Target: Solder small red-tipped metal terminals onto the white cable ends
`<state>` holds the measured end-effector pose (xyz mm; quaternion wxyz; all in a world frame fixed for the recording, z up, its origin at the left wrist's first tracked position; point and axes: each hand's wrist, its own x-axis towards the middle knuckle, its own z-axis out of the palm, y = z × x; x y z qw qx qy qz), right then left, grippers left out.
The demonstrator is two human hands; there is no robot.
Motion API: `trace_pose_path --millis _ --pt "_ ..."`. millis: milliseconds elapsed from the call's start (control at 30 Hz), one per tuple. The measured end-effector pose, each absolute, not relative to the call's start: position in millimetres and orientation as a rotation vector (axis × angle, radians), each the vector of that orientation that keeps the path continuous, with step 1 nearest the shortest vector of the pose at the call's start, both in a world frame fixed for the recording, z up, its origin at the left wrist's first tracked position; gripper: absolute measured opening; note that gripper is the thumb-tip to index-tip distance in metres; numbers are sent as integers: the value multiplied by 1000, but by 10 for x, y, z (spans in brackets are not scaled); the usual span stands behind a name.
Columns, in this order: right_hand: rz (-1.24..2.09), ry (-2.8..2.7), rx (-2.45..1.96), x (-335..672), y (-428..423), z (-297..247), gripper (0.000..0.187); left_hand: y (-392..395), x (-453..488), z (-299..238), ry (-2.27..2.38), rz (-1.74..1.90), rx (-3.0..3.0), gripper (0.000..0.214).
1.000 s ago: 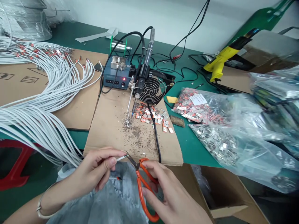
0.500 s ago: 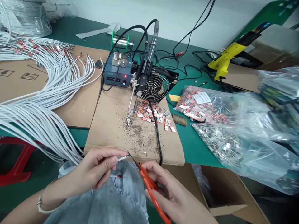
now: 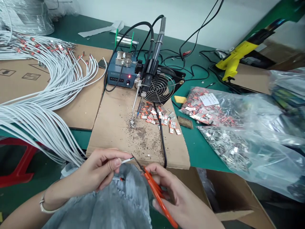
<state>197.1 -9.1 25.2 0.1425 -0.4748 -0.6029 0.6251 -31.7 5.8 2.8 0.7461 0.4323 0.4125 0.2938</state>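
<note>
My left hand (image 3: 100, 173) pinches the end of a thin white wire (image 3: 126, 160), whose stripped tip points right. My right hand (image 3: 177, 198) grips orange-handled scissors (image 3: 156, 192); their closed blades reach the wire tip. Both hands hover over a grey plastic bag (image 3: 119, 203) at the table's front edge. A large bundle of white cables (image 3: 40, 105) sweeps in from the left toward my left hand.
On a cardboard sheet (image 3: 116, 127) stand a soldering iron in its holder (image 3: 149, 73), a blue soldering station (image 3: 120, 74), a small fan (image 3: 158, 89) and several orange terminals (image 3: 158, 117). Bags of parts (image 3: 226, 127) lie right, a yellow glue gun (image 3: 234, 58) behind, an open carton (image 3: 228, 197) below.
The scissor handles have squeezed together and the blades have closed at the wire tip. The view has shifted slightly; both hands stay in place.
</note>
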Motion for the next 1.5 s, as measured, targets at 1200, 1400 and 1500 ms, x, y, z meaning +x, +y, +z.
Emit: trace_pose_path --millis 1200,1400,1500 --pt "12 -1680 -2535 3110 347 110 36 -2 -311 -22 1107 1008 1767 23" --pt "95 -1637 -1812 2600 222 72 20 10 -284 71 1117 970 1708 11" --pt "698 -1782 -1306 2067 177 152 8 24 -269 114 1099 937 1671 11"
